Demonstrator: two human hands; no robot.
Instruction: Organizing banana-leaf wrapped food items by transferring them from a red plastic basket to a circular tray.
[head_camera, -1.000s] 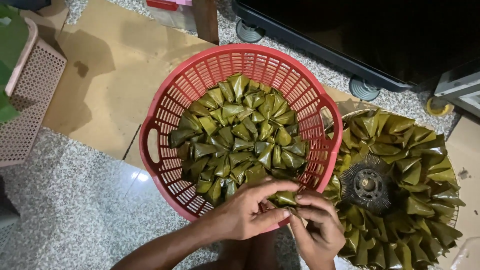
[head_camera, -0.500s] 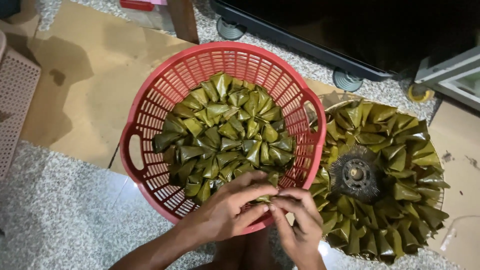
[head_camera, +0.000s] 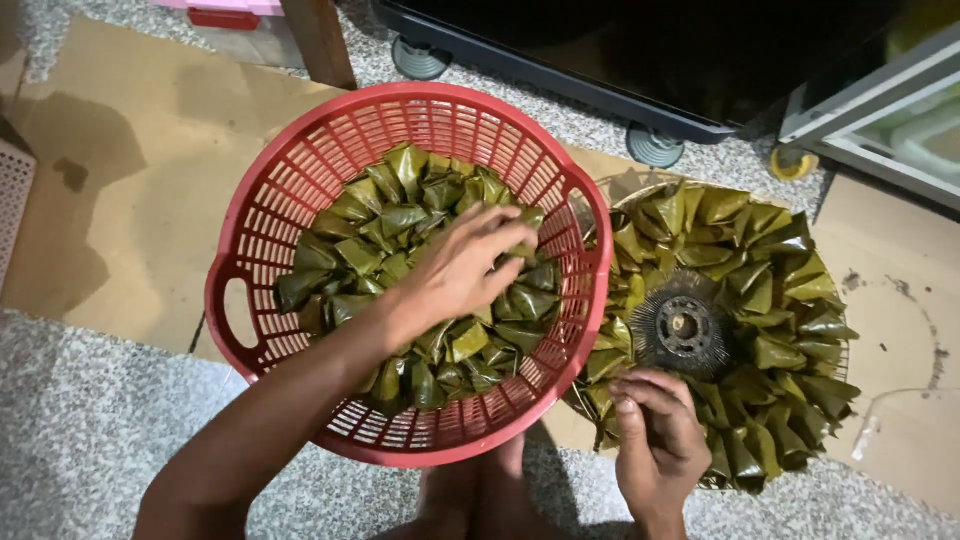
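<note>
A red plastic basket holds a heap of green leaf-wrapped triangular parcels. My left hand reaches into it from below, palm down, fingers spread over the parcels near the basket's right side. To the right lies a round wire tray with more leaf parcels set in rings around a dark metal hub. My right hand is at the tray's near edge, fingers curled down onto the parcels there. Whether it grips one is hidden.
Flattened cardboard lies under the basket and tray on a speckled stone floor. A dark cabinet on castors stands at the back, a metal frame at the right. My feet are below the basket.
Both hands were together on one parcel at the basket's near rim. Now my left hand has moved up into the basket and my right hand has moved right to the tray's near edge.
</note>
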